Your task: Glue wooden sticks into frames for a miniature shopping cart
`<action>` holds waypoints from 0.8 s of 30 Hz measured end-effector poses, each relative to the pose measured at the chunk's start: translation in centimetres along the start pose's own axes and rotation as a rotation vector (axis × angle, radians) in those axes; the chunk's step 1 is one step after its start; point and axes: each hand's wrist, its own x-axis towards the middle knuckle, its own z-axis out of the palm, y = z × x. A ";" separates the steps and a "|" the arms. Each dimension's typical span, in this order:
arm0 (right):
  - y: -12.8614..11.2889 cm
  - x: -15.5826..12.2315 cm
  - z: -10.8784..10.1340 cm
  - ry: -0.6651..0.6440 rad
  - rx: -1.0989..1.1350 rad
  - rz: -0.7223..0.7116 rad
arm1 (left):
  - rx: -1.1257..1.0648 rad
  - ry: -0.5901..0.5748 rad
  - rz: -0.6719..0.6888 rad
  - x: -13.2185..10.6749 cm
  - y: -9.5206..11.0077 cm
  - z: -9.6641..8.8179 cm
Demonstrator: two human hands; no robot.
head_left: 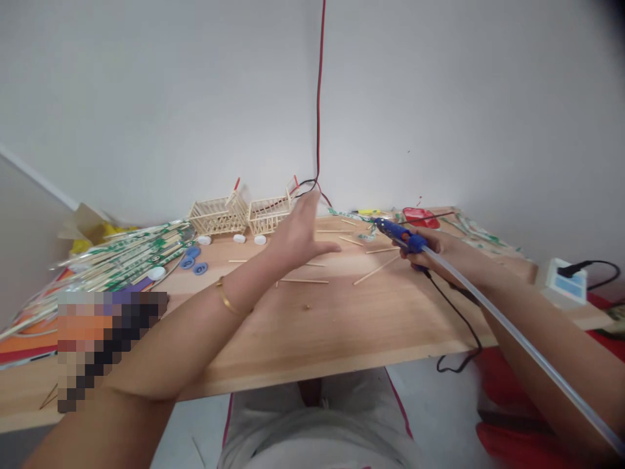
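Note:
My right hand (442, 247) is wrapped round a blue glue gun (392, 230), its nozzle aimed toward the back of the table. A long clear glue stick (508, 326) trails from its rear end across my right forearm. My left hand (300, 231) reaches out over the table, fingers extended and thumb apart, with nothing seen in it. Just left of that hand stands a small cart made of sticks (263, 218), partly covered by the hand. A second stick cart (212, 218) stands farther left. Loose wooden sticks (305, 281) lie below and right of my left hand.
Wrapped stick bundles (141, 254) and blue wheel-like discs (200, 268) lie at left. A red and black cable (319, 98) runs down the wall. At right sit a red item (420, 217), wrappers (481, 231) and a white power socket (564, 281). The gun's black cord (459, 319) hangs over the front edge.

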 end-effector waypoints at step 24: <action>-3.7 -1.8 0.9 0.008 0.731 0.044 | -0.017 -0.270 0.051 6.5 1.2 4.2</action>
